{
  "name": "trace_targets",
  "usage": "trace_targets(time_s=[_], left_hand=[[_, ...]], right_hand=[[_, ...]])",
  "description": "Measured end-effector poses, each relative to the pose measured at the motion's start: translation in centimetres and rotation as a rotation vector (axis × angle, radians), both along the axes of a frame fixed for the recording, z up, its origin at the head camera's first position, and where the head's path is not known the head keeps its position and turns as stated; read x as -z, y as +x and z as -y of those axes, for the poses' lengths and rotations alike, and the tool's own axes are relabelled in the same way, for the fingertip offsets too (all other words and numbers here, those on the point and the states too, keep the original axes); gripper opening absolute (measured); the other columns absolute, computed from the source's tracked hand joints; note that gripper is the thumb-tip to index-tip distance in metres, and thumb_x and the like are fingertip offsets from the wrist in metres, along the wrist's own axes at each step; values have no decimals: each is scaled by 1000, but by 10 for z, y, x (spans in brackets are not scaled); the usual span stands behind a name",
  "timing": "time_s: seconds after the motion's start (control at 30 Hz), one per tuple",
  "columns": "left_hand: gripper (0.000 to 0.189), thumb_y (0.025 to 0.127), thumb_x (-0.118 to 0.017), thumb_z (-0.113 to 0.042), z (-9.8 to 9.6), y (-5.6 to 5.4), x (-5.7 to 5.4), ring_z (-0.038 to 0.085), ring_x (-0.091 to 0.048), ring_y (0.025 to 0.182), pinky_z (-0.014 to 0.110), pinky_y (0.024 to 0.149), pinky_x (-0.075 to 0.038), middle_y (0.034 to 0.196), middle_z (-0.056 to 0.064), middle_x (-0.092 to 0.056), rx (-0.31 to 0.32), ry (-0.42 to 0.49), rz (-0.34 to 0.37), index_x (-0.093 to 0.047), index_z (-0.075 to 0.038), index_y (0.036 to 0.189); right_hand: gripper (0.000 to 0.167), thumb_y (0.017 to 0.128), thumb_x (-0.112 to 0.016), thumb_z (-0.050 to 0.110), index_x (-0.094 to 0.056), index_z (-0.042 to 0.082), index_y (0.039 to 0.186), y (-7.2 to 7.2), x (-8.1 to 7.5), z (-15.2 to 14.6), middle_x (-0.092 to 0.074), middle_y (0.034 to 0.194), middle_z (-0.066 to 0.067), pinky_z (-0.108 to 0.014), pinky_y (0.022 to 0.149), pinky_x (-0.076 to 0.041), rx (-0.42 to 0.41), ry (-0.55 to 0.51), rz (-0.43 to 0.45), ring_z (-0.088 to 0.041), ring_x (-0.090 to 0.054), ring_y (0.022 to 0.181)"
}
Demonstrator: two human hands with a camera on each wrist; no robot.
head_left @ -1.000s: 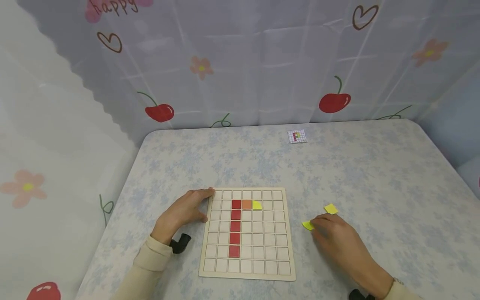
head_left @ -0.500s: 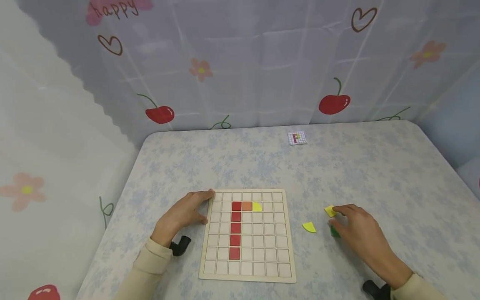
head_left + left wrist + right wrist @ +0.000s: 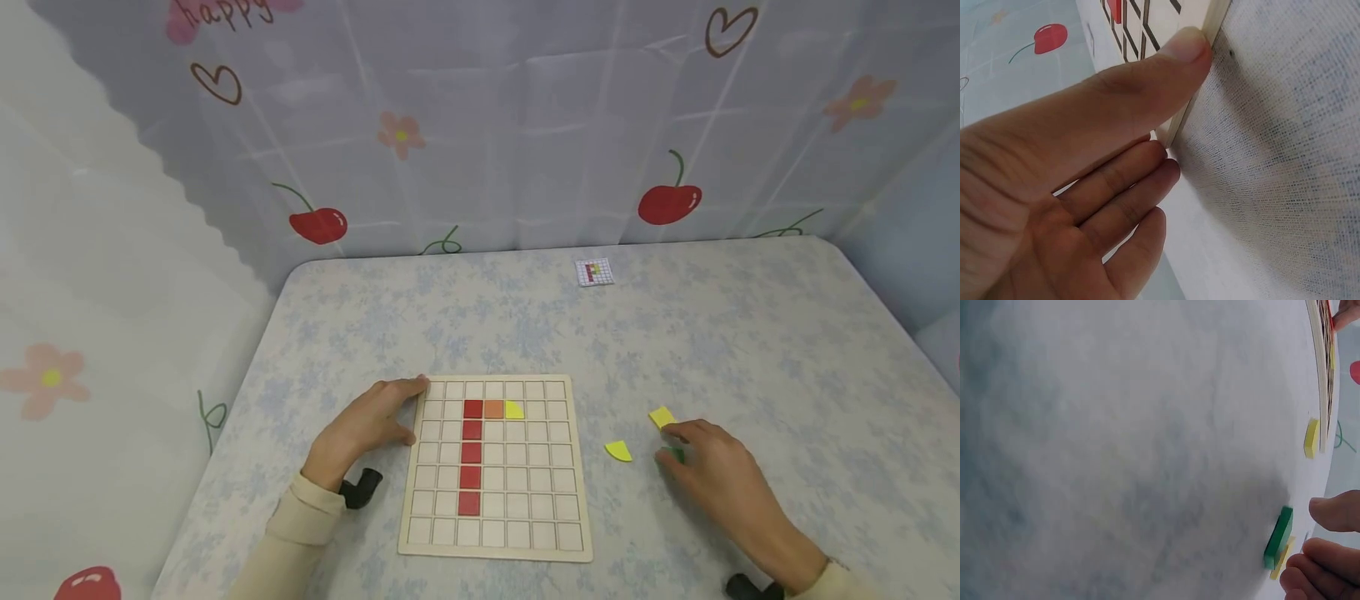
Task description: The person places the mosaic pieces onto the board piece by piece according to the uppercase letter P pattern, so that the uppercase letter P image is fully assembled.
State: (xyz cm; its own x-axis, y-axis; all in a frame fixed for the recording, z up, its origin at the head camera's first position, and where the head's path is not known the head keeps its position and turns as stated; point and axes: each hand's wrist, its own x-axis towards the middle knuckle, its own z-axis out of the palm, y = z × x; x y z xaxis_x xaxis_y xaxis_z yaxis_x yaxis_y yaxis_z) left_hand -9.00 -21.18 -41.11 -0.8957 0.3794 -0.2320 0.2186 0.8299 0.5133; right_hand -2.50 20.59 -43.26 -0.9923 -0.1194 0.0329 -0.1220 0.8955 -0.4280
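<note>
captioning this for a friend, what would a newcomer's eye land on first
Probably the column of red tiles on the pale grid board, near the middle of the table. Next might come the right hand to the board's right, just over a green tile. The cherry prints also stand out, on the backdrop behind the table.

The left grip point(image 3: 365, 427) spreads thumb from forefinger; the right grip point(image 3: 716, 471) parts thumb from seemingly bent fingers.

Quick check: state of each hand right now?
Left hand: open, fingers touching the board at its left edge.
Right hand: open, holding nothing, near the green piece.
</note>
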Motion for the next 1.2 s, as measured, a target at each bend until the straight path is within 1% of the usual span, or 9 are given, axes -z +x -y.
trace_targets(time_s=[0.2, 0.43, 0.6, 0.77, 0.9, 1.03, 1.2], left_hand=[[82, 73, -84, 3, -1, 0, -2, 35, -44, 135, 46, 104, -47, 150, 20, -42, -6, -1, 9, -45, 3, 145], [83, 73, -84, 1, -1, 0, 1, 35, -44, 135, 45, 104, -47, 150, 19, -42, 0, -9, 7, -44, 3, 146], [82, 74, -84, 1, -1, -1, 0, 34, -44, 135, 45, 105, -46, 149, 19, -44, -1, -17, -1, -45, 3, 145], [81, 73, -85, 1, 0, -2, 0, 34, -44, 135, 45, 106, -45, 148, 19, -45, -6, -20, -2, -46, 3, 144], [81, 73, -85, 1, 0, -3, 1, 34, -44, 135, 44, 106, -45, 148, 19, -45, -8, -20, -1, -46, 4, 144], [82, 73, -85, 1, -1, -3, 1, 34, -44, 135, 45, 106, -45, 148, 19, -45, -4, -22, -5, -46, 3, 144], [82, 73, -85, 0, -1, -2, 1, 34, -44, 135, 45, 107, -45, 148, 18, -45, -8, -28, -1, -46, 3, 145]], right_hand=[[29, 80, -82, 14, -73, 0, 104, 2, 2, 10, -68, 104, -17, -54, 73, -56, -39, -13, 33, -41, -64, 96], [28, 79, -82, 11, -73, -1, 103, 4, 1, 9, -68, 104, -20, -55, 74, -56, -29, 14, -11, -41, -65, 95], [27, 78, -82, 12, -74, -1, 100, 6, 1, 2, -68, 103, -20, -54, 71, -56, -19, 21, 14, -40, -65, 93], [32, 76, -84, 14, -73, -1, 102, 10, 0, -1, -68, 103, -19, -54, 70, -57, -15, 28, 39, -40, -65, 92], [33, 75, -83, 8, -73, -2, 105, 11, 0, -5, -67, 105, -21, -53, 68, -57, -11, 24, 49, -41, -64, 93], [28, 76, -81, 2, -73, -2, 103, 11, 2, -7, -68, 104, -21, -49, 64, -58, -10, -2, 58, -40, -66, 90], [26, 75, -81, 0, -74, -1, 100, 13, 2, -8, -69, 103, -19, -50, 66, -58, -18, -19, 45, -40, -66, 90]])
